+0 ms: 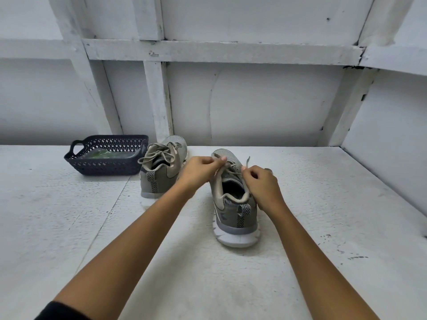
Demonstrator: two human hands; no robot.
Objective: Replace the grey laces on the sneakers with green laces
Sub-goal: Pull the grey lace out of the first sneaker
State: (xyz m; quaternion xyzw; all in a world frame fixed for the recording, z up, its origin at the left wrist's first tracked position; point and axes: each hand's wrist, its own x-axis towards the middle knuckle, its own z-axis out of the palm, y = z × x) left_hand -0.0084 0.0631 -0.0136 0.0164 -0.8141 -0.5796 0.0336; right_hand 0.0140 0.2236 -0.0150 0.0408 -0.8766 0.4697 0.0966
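Dark sleeve [62, 310] at the bottom left edge; both forearms bare, reaching forward over the white, rough-painted counter [69, 227].

Near sneaker [235, 215]: grey-green, white sole, heel toward the camera, standing upright on the counter right of centre. Both hands are at its throat. Left hand [198, 172] comes in from the left, fingers [213, 160] curled, pinching a strand of the grey laces [231, 168]. Right hand [263, 185] sits at the right side of the collar, fingers [250, 173] curled and pinching another strand; a loose lace end sticks up just above them.

Far sneaker [161, 172]: further back and left, also heel-on, apart from the near one. Its bow [157, 155] is tied in the same grey lace.

Dark perforated basket [104, 167] just left of the far sneaker, close against it. Inside lies a green packet [101, 154] in clear wrap; contents not legible.

Behind: white panelled wall [254, 100] with battens.
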